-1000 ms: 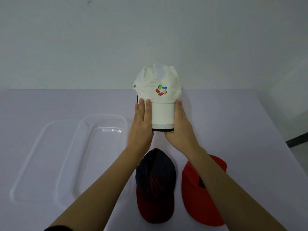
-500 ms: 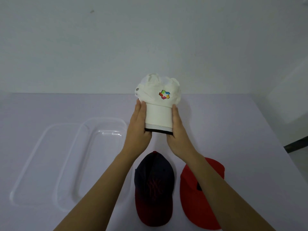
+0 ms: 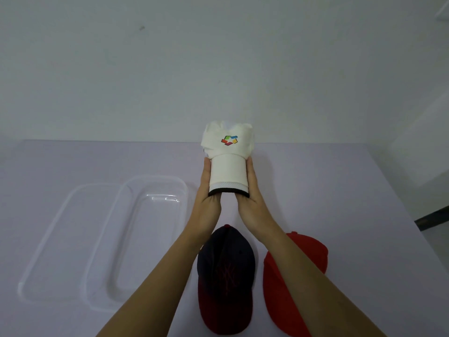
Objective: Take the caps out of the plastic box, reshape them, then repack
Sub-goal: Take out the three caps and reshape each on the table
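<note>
1. Both your hands reach out to 12 o'clock and meet at the white cap [image 3: 228,152], which is over the far half of the table [image 3: 328,190]; this view does not show whether it touches the tabletop
2. Your left hand [image 3: 209,198] lies flat against the 9 o'clock side of the brim [image 3: 228,175], with its fingers straight and together, pressing inward; its thumb is hidden under the brim
3. Your right hand [image 3: 252,203] mirrors it on the 3 o'clock side, with straight fingers pressed along the brim and the thumb also out of sight
4. Between your palms the brim is bent into a tight arch, almost a tube; its black-edged end points to 6 o'clock, toward you, with a strip of white mesh just behind that edge
5. The crown [image 3: 244,145] is at the 12 o'clock end of the brim, puckered and creased, and its coloured logo [image 3: 229,140] faces you
6. The navy cap [image 3: 226,280] lies on the table at 6 o'clock from the white one, between your forearms, with its brim toward you and a dark red emblem on its front
7. The red cap [image 3: 277,293] lies just beside the navy cap at its 3 o'clock, with a narrow gap between them; your right arm [image 3: 315,283] crosses over it
8. The clear box [image 3: 150,239] lies on the table at 9 o'clock from your wrists, open side up
9. A second clear tray [image 3: 73,239] lies at the box's 9 o'clock, and the box's edge overlaps it
</note>
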A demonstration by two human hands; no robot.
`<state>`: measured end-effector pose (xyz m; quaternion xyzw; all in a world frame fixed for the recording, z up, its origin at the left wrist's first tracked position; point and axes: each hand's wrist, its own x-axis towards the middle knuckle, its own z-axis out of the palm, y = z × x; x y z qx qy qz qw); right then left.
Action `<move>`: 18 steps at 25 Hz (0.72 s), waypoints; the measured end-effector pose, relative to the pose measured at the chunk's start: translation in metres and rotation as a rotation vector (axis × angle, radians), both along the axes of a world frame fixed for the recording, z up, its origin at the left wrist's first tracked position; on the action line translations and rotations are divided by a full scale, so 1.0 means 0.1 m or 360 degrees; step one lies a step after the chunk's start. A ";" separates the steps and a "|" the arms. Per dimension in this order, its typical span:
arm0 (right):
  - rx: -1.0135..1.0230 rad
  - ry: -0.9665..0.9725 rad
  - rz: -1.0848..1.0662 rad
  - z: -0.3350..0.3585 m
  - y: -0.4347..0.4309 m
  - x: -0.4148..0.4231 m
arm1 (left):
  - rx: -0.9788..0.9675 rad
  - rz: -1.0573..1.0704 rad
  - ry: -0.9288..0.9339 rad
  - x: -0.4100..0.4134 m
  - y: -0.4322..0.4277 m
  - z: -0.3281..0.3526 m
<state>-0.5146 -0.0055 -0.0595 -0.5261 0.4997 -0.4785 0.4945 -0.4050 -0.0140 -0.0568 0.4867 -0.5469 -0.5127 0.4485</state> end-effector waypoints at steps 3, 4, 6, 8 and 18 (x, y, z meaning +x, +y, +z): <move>-0.0122 0.0008 0.0032 -0.01 -0.01 0.00 | -0.0077 -0.0024 -0.0028 0.01 -0.02 -0.01; -0.0151 0.0010 0.0006 0.00 -0.01 0.01 | -0.0077 -0.0019 -0.0005 0.02 -0.02 0.01; -0.0249 0.0053 -0.0067 0.00 0.00 0.01 | -0.0155 -0.0058 -0.0090 0.07 -0.04 -0.02; -0.0378 0.0249 -0.0126 -0.07 0.01 -0.09 | -0.0224 -0.0265 -0.0284 0.20 -0.04 -0.06; -0.0598 0.1066 0.0029 -0.16 0.18 -0.32 | -0.0012 -0.0194 -0.0212 0.51 -0.69 0.38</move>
